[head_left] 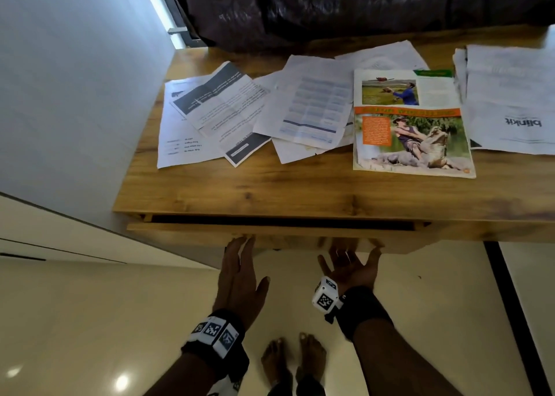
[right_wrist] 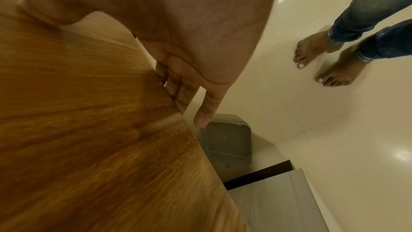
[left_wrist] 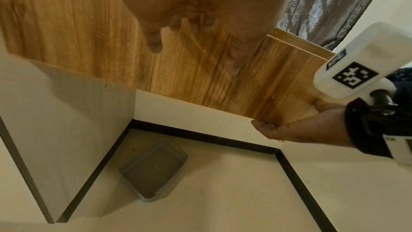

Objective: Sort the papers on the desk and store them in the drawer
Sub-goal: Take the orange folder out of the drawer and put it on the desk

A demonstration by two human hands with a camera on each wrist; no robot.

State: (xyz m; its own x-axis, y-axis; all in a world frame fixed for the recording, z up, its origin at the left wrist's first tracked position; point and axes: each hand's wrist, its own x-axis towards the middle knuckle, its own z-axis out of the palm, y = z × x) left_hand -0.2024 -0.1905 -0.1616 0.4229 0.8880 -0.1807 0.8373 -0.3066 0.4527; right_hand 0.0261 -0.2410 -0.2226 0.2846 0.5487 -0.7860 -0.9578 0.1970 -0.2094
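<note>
**Wood-grain drawer slightly open, both hands at its front; papers unsorted on the bench**

Wood-grain bench (head_left: 300, 185) carries all the papers (head_left: 306, 104), none in the drawer. They lie loose and overlapping across the rear half: a folded sheet with a dark grey band (head_left: 219, 98) at the left, plain printed sheets in the middle, a colour magazine page (head_left: 411, 125) showing a person and a crocodile to the right of them, and a stack of white sheets (head_left: 510, 101) at the far right, the top one printed "blinkit".

Drawer (head_left: 270, 230) sits below the bench's front edge, out by a narrow dark gap only. Its inside cannot be seen.

Left hand (head_left: 240, 272) reaches up to the drawer's lower front edge with fingers straight and close together, fingertips at the wood. Right hand (head_left: 350, 265) is turned palm up beside it, fingers spread and straight, tips going under the drawer's edge; in the right wrist view the fingers (right_wrist: 189, 93) lie against the underside edge. Neither hand holds anything.

Surroundings: a dark patterned curtain (head_left: 360, 8) hangs behind the bench, a white wall (head_left: 75, 80) stands to the left, and a pale cabinet (head_left: 60, 236) adjoins the bench at lower left. On the tiled floor (head_left: 90, 320) under the bench lies a shallow grey tray (left_wrist: 153, 168). Bare feet (head_left: 292, 359) stand on the floor just in front of the drawer.
</note>
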